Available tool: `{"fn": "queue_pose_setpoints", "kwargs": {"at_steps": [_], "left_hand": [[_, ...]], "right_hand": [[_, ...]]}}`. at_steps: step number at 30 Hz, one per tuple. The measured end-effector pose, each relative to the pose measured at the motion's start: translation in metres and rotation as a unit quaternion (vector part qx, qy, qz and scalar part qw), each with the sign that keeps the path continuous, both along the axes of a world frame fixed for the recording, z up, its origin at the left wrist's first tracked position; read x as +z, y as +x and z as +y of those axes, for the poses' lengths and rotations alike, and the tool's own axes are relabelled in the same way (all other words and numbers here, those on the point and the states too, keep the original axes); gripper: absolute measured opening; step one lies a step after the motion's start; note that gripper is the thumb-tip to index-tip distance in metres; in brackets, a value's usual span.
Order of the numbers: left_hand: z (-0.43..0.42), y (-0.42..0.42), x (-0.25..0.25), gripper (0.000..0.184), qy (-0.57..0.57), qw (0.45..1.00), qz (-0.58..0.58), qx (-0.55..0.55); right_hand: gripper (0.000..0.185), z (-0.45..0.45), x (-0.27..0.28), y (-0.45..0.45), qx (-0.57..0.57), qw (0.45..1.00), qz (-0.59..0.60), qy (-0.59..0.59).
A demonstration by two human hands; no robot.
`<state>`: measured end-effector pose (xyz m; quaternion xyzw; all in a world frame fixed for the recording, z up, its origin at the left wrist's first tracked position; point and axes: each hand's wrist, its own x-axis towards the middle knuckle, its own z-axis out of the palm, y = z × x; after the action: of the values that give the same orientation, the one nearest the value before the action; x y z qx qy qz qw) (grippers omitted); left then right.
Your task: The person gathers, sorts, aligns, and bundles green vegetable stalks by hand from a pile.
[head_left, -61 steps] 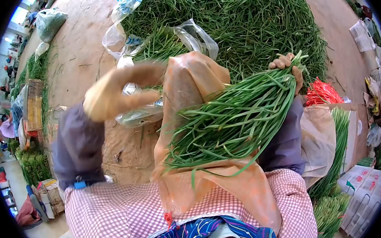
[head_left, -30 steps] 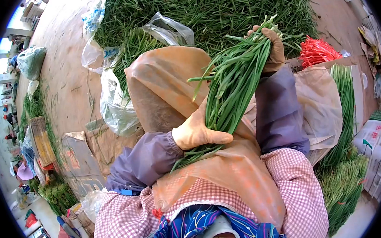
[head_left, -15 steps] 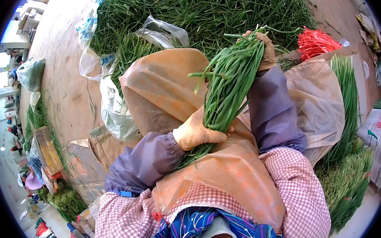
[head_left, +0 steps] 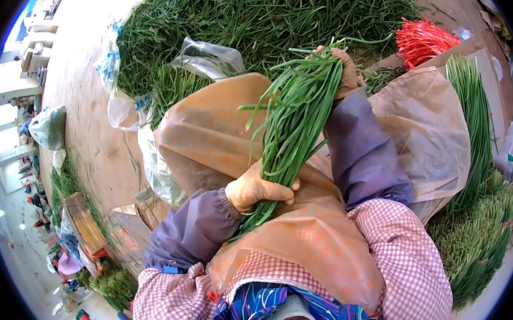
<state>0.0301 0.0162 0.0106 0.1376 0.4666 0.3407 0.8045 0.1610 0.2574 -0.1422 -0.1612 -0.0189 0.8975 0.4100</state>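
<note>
A bunch of long green stems point(head_left: 301, 112) slants across my lap. My left hand point(head_left: 259, 188), in a tan glove, is wrapped round its lower part, with thin tips poking out below. Near the upper end, my right hand point(head_left: 347, 73) grips the bunch from behind, its fingers partly hidden by the stems. Under the bunch, an orange translucent plastic sheet point(head_left: 207, 134) covers my knee and lap. A large heap of loose green stems point(head_left: 282, 15) lies just beyond my hands.
Red ties point(head_left: 424, 42) lie right of the heap. Tied bundles point(head_left: 476, 234) and upright long stems point(head_left: 473, 121) are at the right, beside a plastic-covered knee point(head_left: 424, 130). Clear plastic bags point(head_left: 158, 161) lie left of my knee. A filled bag point(head_left: 48, 128) stands far left.
My left hand has come from the left and closed round the lower bunch. The bunch has turned steeper, and both hands have lately shifted slightly left. The view has also shifted.
</note>
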Motion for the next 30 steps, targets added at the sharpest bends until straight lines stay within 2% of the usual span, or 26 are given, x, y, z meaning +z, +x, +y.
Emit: {"fn": "queue_pose_setpoints", "kwargs": {"at_steps": [4,5,6,7,8,9,10,11,13,14,15,16,17,18,20,21,22,24,25,26,28,29,30], "left_hand": [[0.025,-0.008,0.02,0.039,-0.011,0.999,0.022,-0.046],[0.034,-0.012,0.038,0.041,-0.043,0.998,0.042,-0.01],[0.054,-0.02,0.06,0.039,-0.028,0.997,0.072,-0.004],[0.072,-0.022,0.079,0.038,-0.021,0.988,0.141,0.063],[0.085,-0.034,0.082,0.037,-0.005,0.981,0.182,0.072],[0.098,-0.045,0.086,0.036,0.008,0.971,0.225,0.08],[0.106,-0.066,0.07,0.034,0.03,0.97,0.241,0.025],[0.113,-0.07,0.035,0.033,0.053,0.907,0.411,-0.071],[0.154,-0.071,0.045,0.028,0.089,0.925,0.369,-0.024],[0.18,-0.087,0.055,0.027,0.078,0.939,0.331,0.051],[0.202,-0.096,0.065,0.027,0.13,0.927,0.343,0.074],[0.217,-0.102,0.074,0.028,0.186,0.911,0.355,0.097],[0.225,-0.089,0.065,0.027,0.215,0.844,0.483,0.085],[0.23,-0.082,0.056,0.026,0.189,0.826,0.528,0.059],[0.237,-0.085,0.069,0.03,0.16,0.827,0.516,0.154],[0.236,-0.12,0.077,0.034,0.225,0.881,0.374,0.18],[0.232,-0.113,0.071,0.04,0.251,0.838,0.471,0.115],[0.203,-0.086,0.058,0.054,0.293,0.713,0.636,-0.003],[0.192,-0.08,0.067,0.062,0.3,0.734,0.61,-0.013],[0.186,-0.09,0.071,0.065,0.274,0.794,0.532,0.104],[0.163,-0.093,0.084,0.072,0.348,0.739,0.568,0.096],[0.145,-0.089,0.077,0.076,0.358,0.724,0.586,0.056],[0.122,-0.084,0.068,0.08,0.366,0.707,0.604,0.017]], "right_hand": [[0.034,0.005,-0.007,0.0,-0.026,0.998,0.054,-0.013],[0.047,0.004,-0.008,-0.001,-0.047,0.998,0.032,0.002],[0.053,0.002,0.001,0.001,-0.059,0.998,0.023,0.015],[0.06,-0.002,0.019,0.004,-0.071,0.997,0.015,0.029],[0.066,-0.004,0.029,0.006,-0.083,0.996,0.008,0.042],[0.086,-0.005,0.016,0.006,-0.072,0.995,-0.013,0.063],[0.089,-0.012,0.0,0.002,-0.043,0.999,-0.026,-0.007],[0.093,-0.022,-0.019,-0.003,-0.013,0.996,-0.04,-0.075],[0.095,-0.05,-0.069,-0.015,0.097,0.978,-0.163,-0.09],[0.095,-0.062,-0.09,-0.019,0.148,0.958,-0.224,-0.103],[0.077,-0.07,-0.1,-0.021,0.198,0.961,-0.147,-0.125],[0.067,-0.073,-0.1,-0.028,0.228,0.963,-0.116,-0.089],[0.058,-0.076,-0.088,-0.041,0.257,0.961,-0.085,-0.051],[0.057,-0.08,-0.076,-0.051,0.28,0.954,-0.105,0.005],[0.056,-0.08,-0.017,-0.068,0.321,0.929,-0.143,0.121],[0.06,-0.081,-0.005,-0.073,0.343,0.916,-0.105,0.178],[0.066,-0.083,0.006,-0.079,0.362,0.9,-0.068,0.234],[0.075,-0.094,0.034,-0.089,0.304,0.926,0.028,0.224],[0.079,-0.095,0.049,-0.093,0.276,0.932,0.077,0.22],[0.08,-0.09,0.067,-0.094,0.263,0.939,0.122,0.184],[0.083,-0.089,0.097,-0.097,0.233,0.944,0.212,0.099],[0.075,-0.091,0.083,-0.11,0.164,0.939,0.291,0.085],[0.072,-0.09,0.095,-0.108,0.112,0.95,0.284,0.07]]}}
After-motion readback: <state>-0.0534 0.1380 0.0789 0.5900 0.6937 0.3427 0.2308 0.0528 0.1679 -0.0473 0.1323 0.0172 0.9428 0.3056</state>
